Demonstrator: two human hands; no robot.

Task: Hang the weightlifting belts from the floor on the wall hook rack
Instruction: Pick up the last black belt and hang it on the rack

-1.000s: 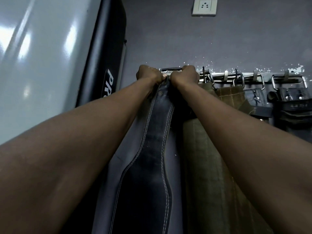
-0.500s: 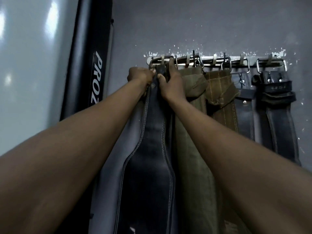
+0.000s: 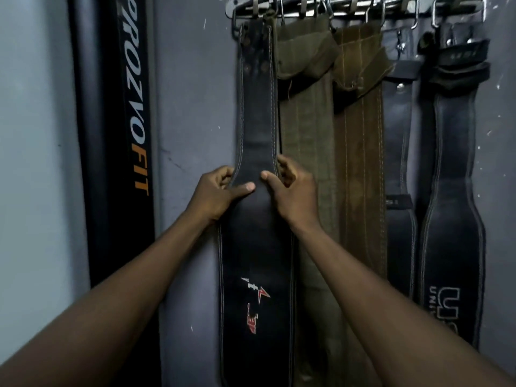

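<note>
A black leather belt (image 3: 258, 107) hangs straight down the grey wall (image 3: 190, 107) from the left end of the metal hook rack (image 3: 329, 8), its buckle end up on the leftmost hook and its broad back panel, with a small red and white logo (image 3: 255, 303), down low between the person's forearms. Both hands are on it just where the narrow strap widens. The left hand (image 3: 216, 195) is curled round the belt's left edge, thumb pressed flat across the front and the other fingers tucked in at the side. The right hand (image 3: 293, 191) pinches the right edge the same way, thumb on the face, fingers hooked behind it, wedged in against the neighbouring belt.

To the right along the rack hang four more, close together: an olive canvas belt (image 3: 305, 129) touching the black one, then a brown suede belt (image 3: 360, 152) partly overlapping it, then a dark belt (image 3: 398, 113) mostly tucked behind, and far right a black belt with white lettering (image 3: 449, 219) near its bottom. Each of the two fabric belts has its top end folded over in front.

Left of the belts, standing against the wall, is a tall black upright (image 3: 134, 107) printed with white and orange letters running vertically
</note>
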